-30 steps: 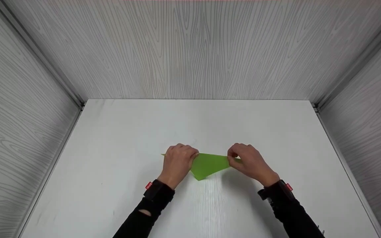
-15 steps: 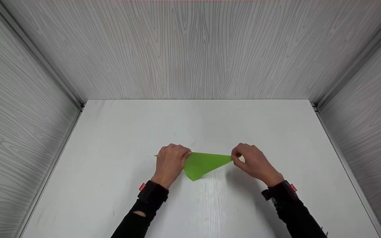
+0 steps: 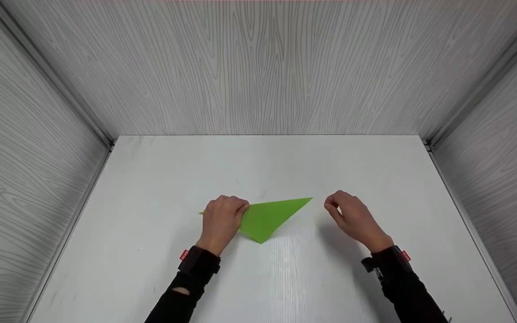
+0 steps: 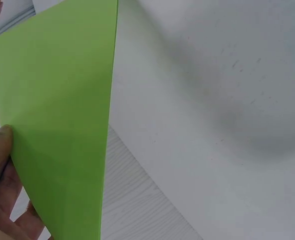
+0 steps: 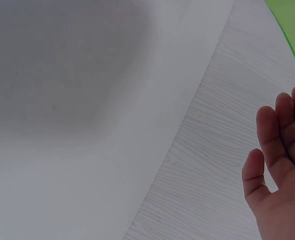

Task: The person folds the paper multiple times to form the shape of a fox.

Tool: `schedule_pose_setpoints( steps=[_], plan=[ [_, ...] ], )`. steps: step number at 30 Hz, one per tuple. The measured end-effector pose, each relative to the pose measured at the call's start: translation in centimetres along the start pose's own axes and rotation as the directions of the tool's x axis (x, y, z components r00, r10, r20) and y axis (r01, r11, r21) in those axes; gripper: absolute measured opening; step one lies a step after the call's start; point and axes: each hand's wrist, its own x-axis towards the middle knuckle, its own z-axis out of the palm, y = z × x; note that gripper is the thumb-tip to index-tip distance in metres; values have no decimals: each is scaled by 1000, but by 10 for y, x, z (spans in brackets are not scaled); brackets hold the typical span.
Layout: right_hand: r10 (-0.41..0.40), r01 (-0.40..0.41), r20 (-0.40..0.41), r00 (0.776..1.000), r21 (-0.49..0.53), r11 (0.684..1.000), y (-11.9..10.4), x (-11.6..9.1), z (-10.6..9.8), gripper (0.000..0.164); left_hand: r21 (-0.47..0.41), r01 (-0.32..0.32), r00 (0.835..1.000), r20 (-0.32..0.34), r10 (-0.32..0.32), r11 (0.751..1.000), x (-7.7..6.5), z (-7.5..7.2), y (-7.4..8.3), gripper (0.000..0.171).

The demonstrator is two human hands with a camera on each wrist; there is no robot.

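Note:
A sheet of green paper with pointed corners is held up over the white tabletop. My left hand pinches it along the upper edge, and one thin corner sticks out beyond the knuckles. The left wrist view shows the thumb lying on the face of the green paper, with the other fingers behind it. Off the paper's right corner, my right hand hangs apart from it, fingers loosely bent around nothing. A piece of the paper shows beyond the fingertips in the right wrist view.
The white tabletop is bounded by a wood-grain back panel, a left panel and a right panel. Both forearms wear black sleeves and wrist straps.
My right hand has let go of the paper's right corner and drawn off to the right. That corner has swung up, while my left hand has moved left with the paper.

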Motion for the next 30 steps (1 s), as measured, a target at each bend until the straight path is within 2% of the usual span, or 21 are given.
schedule_pose_setpoints(
  steps=[3, 5, 7, 11, 15, 21, 30],
  plan=[
    [-26, 25, -117, 993, -14, 1000, -4, 4, 1, 11, 4, -15, 1000, -3, 15, 1000, 0, 1, 3, 9],
    [-56, 49, -194, 979, -42, 998, -9, 8, 4, 17, 4, -16, 1000, 4, 15, 1000, 1, 2, 6, 9],
    [-109, 92, -238, 965, -83, 992, -16, 12, 7, 25, -3, -23, 1000, 10, 23, 1000, 1, 4, 11, 8],
    [-212, 180, -206, 955, -162, 970, -34, 19, 17, 33, -31, -50, 999, 12, 51, 998, 2, 8, 21, 8],
    [-284, 254, -150, 947, -195, 948, -48, 26, 28, 27, -54, -66, 998, 19, 67, 996, 2, 10, 30, 8],
    [-291, 268, -132, 948, -167, 949, -58, 29, 34, 18, -50, -85, 996, 20, 86, 995, 2, 14, 37, 9],
    [-296, 278, -132, 946, -138, 951, -59, 29, 34, 18, 4, -174, 983, -61, 174, 985, 5, 19, 45, 11]
  ],
)
